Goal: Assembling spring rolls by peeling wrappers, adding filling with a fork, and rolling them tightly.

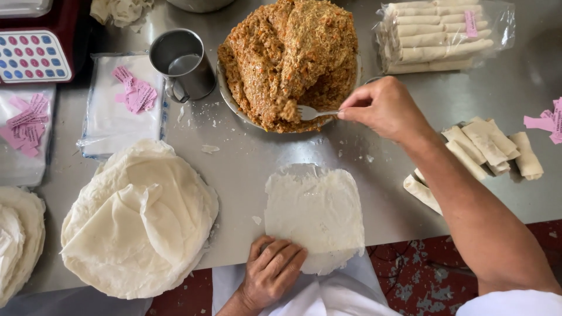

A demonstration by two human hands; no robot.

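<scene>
Clearly the wrapper (316, 213) at the counter's (246, 164) near edge looks thin and tearable (best pinned flat), left hand (272, 272) pressing its corner, right hand (383, 108) pinching a fork (313, 112) in soft filling (293, 58).

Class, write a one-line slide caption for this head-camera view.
Right hand forks orange-brown filling; left hand rests on thin white wrapper.

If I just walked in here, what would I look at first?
Probably the tall heap of orange-brown shredded filling in the round metal bowl at the top middle, where the right hand pokes a silver fork into it. Next, the big floppy stack of thin white round wrappers at lower left, and the single flat white wrapper under the left hand.
</scene>
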